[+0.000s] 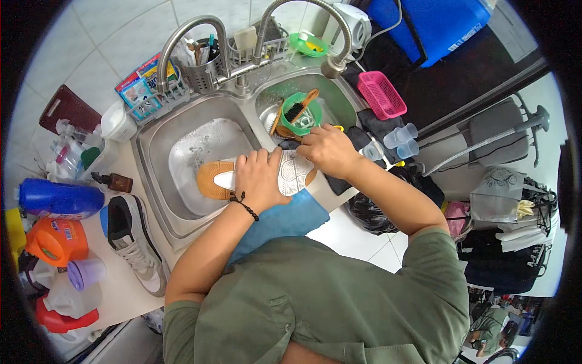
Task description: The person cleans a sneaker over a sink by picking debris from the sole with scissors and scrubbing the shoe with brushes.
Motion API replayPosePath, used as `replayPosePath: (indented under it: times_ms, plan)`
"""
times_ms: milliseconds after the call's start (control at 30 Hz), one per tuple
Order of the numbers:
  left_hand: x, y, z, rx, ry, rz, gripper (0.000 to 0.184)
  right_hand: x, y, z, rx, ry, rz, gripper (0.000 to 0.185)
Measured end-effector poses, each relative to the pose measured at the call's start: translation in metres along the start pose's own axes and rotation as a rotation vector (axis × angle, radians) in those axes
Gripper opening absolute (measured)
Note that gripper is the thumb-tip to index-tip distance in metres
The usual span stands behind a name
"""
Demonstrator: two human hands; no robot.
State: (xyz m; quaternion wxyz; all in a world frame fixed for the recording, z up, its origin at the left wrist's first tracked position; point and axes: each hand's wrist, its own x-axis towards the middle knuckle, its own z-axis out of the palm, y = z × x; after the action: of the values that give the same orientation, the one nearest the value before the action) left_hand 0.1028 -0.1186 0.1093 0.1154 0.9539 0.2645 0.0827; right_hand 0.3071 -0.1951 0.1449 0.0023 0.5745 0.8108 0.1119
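Observation:
A shoe [291, 171] lies sole up across the front of the double sink, its white and tan tread showing. My left hand [260, 176] rests over the middle of the sole, fingers wrapped across it. At the toward-right end of the sole is my right hand [326, 148], its fingers pinched together; whatever they hold is too small or hidden to name. Soapy water [209, 151] fills the left basin. Beyond my right hand, a green bowl [303, 115] with a wooden brush [301, 106] sits in the right basin. A blue cloth [285, 218] hangs below the shoe.
Two curved faucets [221, 42] rise behind the basins. Another shoe [134, 242] stands on the left counter beside blue [60, 197] and orange [57, 241] bottles. A pink basket [381, 95] and clear cups [400, 134] are at the right.

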Motion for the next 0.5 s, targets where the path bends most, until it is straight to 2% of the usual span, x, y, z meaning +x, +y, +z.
replayPosePath:
  times_ms: [267,367,467,500]
  plan:
    - [0.000,-0.001,0.003,-0.006,0.016,0.009,0.104,0.010,-0.005,-0.003,-0.030,-0.065,-0.041,0.009]
    - [0.000,-0.003,0.005,-0.006,0.016,0.013,0.104,0.014,0.005,0.002,0.217,-0.207,0.166,0.010]
    - [0.001,-0.002,0.002,-0.004,0.012,0.011,0.104,0.008,0.022,0.024,0.612,-0.148,0.208,0.012]
    - [0.001,-0.002,0.001,-0.003,0.009,0.010,0.105,0.006,0.023,0.025,0.629,-0.138,0.259,0.012]
